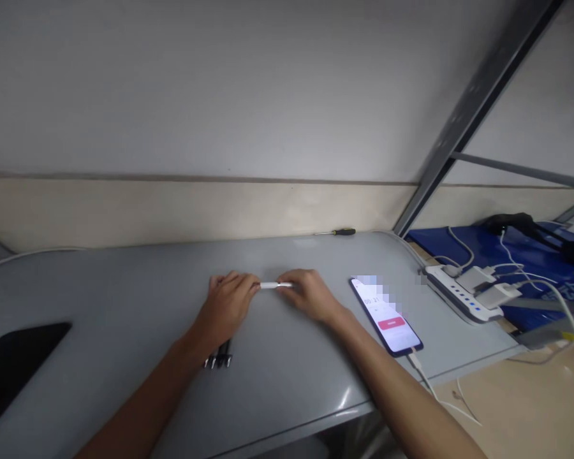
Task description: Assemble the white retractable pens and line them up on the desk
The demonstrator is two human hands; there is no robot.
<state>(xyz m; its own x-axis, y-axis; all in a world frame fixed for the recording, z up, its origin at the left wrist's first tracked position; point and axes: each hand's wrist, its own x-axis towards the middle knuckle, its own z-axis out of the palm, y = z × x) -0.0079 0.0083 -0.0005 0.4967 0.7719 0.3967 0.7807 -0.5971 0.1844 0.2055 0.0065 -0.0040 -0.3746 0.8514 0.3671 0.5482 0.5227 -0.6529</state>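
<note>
Our left hand [233, 296] pinched on left end of pen [268, 285] | it bridges the gap, over surface [287, 363]; we judge it light, stiff, slick, best held near both ends | our right hand [310, 294] pinched on right end

The slim rod [268, 285] is white, the tabletop [124, 299] grey.

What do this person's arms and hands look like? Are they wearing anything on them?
The left hand and right hand are ungloved, with no watch or band visible at either wrist. The left forearm and right forearm show no sleeves, attached cables or clear markings. Rings are too small to make out.
</note>
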